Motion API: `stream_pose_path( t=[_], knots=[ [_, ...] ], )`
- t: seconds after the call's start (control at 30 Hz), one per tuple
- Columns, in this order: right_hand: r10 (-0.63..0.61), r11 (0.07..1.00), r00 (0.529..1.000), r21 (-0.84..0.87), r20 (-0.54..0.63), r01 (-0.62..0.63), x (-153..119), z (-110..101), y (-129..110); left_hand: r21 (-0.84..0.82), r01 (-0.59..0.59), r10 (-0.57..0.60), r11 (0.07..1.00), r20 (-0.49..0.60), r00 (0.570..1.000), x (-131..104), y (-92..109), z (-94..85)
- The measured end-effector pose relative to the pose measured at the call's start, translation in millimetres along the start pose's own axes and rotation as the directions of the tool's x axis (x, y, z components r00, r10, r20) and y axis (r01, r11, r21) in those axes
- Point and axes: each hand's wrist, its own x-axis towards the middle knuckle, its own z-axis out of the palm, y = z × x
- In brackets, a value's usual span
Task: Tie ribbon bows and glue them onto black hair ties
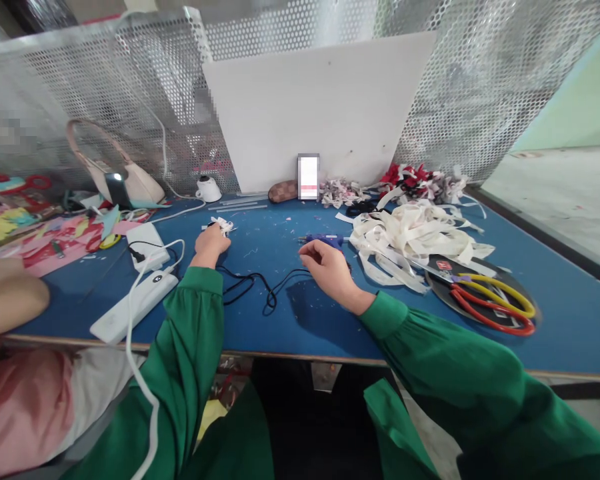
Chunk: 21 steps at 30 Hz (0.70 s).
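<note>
My left hand (212, 247) is closed on a small white ribbon bunch (223, 225), which pokes out past the fingers over the blue tabletop. Opposite it, my right hand (327, 270) hovers with thumb and fingers curled together in a pinch; whatever may be between the fingertips is too small to make out. Just behind that hand lies a blue glue gun (330, 240), partly hidden by it. A thin black cord (253, 277) runs across the table between my two hands.
Cream ribbon strips (415, 230) pile up at right, beside scissors (495, 303) with red and yellow handles. A white power strip (135, 307) and its cable lie at left. A phone (309, 177) stands at the back. Another person's arm (15, 300) rests at far left.
</note>
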Motion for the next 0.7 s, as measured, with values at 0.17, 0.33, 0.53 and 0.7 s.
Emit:
stream_pose_path(
  t=[0.17, 0.33, 0.53, 0.7],
  knots=[
    [-0.006, 1.0, 1.0, -0.018, 0.01, 0.007, 0, 1, 1, 0.019, -0.008, 0.007, 1.0, 0.047, 0.999, 3, -3, 0.0],
    [-0.012, 0.999, 0.999, -0.038, 0.035, 0.013, 0, 1, 4, 0.036, 0.013, -0.015, 0.999, 0.052, 0.999, 1, -1, -2.0],
    [-0.036, 0.996, 0.999, -0.082, 0.019, 0.038, 2, -1, 1, 0.084, 0.043, -0.042, 0.996, -0.012, 0.999, -6, 7, -10.8],
    [-0.091, 0.986, 0.996, -0.137, 0.008, 0.091, 4, -8, -6, 0.101, 0.013, -0.005, 0.995, -0.079, 0.997, -12, 9, -22.2]
  ],
)
